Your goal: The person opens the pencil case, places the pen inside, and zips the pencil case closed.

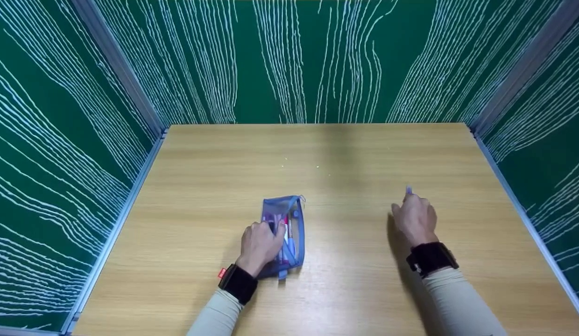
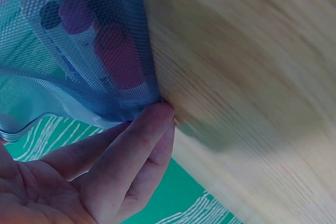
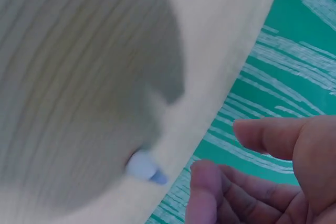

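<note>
A blue mesh zip pencil case [image 1: 296, 252] lies on the table, with several pens and markers inside. In the left wrist view, a red cap [image 2: 119, 59] and a purple cap [image 2: 77, 15] show through the mesh. My left hand [image 1: 261, 243] grips the case's left side, fingers at its edge; the thumb is mostly out of the left wrist view. At the right, my right hand [image 1: 414, 219] hovers just short of a small white object with a blue tip [image 3: 143, 165]. Thumb and fingers stand apart around a gap, touching nothing. The small object's kind is unclear.
The wooden table [image 1: 215, 158] is bounded by green panels [image 1: 313, 60] with wavy white lines at the back and both sides. Metal strips [image 1: 116, 224] edge the tabletop. A few tiny light specks [image 1: 317, 166] lie towards the back.
</note>
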`<action>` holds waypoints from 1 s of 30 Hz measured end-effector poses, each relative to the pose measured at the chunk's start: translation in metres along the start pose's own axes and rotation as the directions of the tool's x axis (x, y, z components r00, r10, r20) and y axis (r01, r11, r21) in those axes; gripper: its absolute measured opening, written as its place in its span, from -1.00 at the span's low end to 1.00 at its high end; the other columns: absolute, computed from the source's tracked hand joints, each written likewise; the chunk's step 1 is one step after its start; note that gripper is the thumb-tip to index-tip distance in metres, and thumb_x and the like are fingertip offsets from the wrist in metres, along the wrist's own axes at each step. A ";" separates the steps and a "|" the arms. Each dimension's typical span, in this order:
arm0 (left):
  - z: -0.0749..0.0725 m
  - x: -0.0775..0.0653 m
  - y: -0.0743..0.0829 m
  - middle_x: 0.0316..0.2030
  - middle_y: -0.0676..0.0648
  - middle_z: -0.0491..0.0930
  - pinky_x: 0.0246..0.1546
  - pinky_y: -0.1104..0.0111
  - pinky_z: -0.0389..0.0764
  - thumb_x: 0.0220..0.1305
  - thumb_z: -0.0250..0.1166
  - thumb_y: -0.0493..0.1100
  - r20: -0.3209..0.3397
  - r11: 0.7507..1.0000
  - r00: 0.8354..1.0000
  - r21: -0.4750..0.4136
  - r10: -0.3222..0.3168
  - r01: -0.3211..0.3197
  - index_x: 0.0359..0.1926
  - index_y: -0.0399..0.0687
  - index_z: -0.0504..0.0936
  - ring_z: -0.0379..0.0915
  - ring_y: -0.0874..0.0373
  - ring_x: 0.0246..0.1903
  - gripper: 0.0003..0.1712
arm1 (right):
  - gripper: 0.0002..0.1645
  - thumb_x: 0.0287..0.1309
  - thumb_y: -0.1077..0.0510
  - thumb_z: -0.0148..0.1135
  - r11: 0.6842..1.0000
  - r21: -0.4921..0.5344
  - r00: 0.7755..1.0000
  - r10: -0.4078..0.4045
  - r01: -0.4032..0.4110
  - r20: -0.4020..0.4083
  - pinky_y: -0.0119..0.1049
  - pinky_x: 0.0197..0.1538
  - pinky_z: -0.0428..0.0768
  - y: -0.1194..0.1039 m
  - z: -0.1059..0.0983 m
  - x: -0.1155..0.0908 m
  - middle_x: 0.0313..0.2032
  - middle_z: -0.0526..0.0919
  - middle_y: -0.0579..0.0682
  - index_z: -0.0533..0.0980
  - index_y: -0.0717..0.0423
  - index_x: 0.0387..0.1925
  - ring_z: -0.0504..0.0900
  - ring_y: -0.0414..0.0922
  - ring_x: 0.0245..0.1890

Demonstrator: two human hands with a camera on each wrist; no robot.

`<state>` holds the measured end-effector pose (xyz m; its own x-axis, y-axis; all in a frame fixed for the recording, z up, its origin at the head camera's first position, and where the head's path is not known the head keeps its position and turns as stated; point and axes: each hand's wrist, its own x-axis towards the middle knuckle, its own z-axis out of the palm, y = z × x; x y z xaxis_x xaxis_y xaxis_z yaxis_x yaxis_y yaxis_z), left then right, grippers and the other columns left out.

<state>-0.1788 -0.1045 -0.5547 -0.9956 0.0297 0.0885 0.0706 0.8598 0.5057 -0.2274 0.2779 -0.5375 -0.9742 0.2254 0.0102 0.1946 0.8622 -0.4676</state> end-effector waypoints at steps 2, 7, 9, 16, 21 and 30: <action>0.000 0.000 0.000 -0.70 0.00 0.39 -0.47 0.21 0.49 0.49 0.03 0.20 -0.001 1.000 1.000 0.000 0.001 -0.001 -0.77 0.07 0.24 0.37 0.12 -0.64 -0.33 | -0.64 0.33 0.06 0.24 1.000 -0.025 1.000 0.009 -0.009 0.000 0.06 -0.35 0.56 0.006 -0.001 0.002 -0.41 0.66 0.36 0.55 0.36 -0.35 0.64 0.21 -0.45; 0.000 0.001 0.000 -0.71 0.01 0.39 -0.47 0.21 0.50 0.49 0.03 0.20 0.004 1.000 1.000 -0.007 -0.001 0.001 -0.77 0.08 0.25 0.38 0.12 -0.64 -0.34 | -0.64 0.29 0.09 0.22 0.997 -0.067 0.999 0.031 -0.032 -0.020 0.11 -0.38 0.56 0.018 -0.001 0.007 -0.49 0.62 0.32 0.48 0.29 -0.52 0.65 0.27 -0.45; 0.000 0.001 0.001 -0.72 0.03 0.38 -0.48 0.22 0.49 0.49 0.03 0.21 0.009 1.000 1.000 -0.004 -0.003 0.003 -0.76 0.08 0.25 0.37 0.13 -0.65 -0.34 | -0.58 0.34 0.06 0.17 0.996 -0.080 0.999 0.032 -0.035 -0.038 0.13 -0.40 0.56 0.022 -0.001 0.008 -0.49 0.62 0.36 0.47 0.29 -0.54 0.65 0.31 -0.45; 0.000 0.001 0.001 -0.66 -0.08 0.52 -0.45 0.18 0.52 0.48 0.02 0.22 0.008 1.000 1.000 0.004 -0.008 0.008 -0.74 0.06 0.28 0.50 0.03 -0.59 -0.35 | -0.51 0.39 0.05 0.09 0.995 -0.097 0.998 0.034 -0.038 -0.047 0.16 -0.42 0.55 0.030 0.002 0.010 -0.48 0.61 0.42 0.44 0.31 -0.59 0.65 0.34 -0.44; 0.001 0.000 0.001 -0.56 -0.17 0.60 -0.34 0.09 0.58 0.47 0.03 0.23 -0.027 1.000 1.000 0.025 -0.002 0.003 -0.75 0.04 0.29 0.59 -0.09 -0.47 -0.34 | -0.69 0.27 0.21 0.07 0.996 -0.087 0.999 0.035 -0.034 0.008 0.14 -0.41 0.58 0.029 0.004 0.010 -0.45 0.62 0.42 0.47 0.34 -0.54 0.67 0.32 -0.42; 0.000 0.000 0.001 -0.69 0.00 0.41 -0.45 0.19 0.49 0.49 0.03 0.22 0.009 1.000 1.000 0.001 -0.009 0.009 -0.75 0.05 0.28 0.38 0.12 -0.62 -0.34 | -0.69 0.26 0.23 0.07 0.999 -0.037 0.998 0.040 -0.039 0.039 0.15 -0.36 0.59 0.022 0.004 0.006 -0.41 0.63 0.45 0.50 0.34 -0.54 0.66 0.29 -0.40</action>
<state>-0.1792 -0.1037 -0.5541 -0.9967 0.0268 0.0762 0.0618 0.8605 0.5057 -0.2299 0.2965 -0.5511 -0.9693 0.2419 -0.0430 0.2361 0.8691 -0.4347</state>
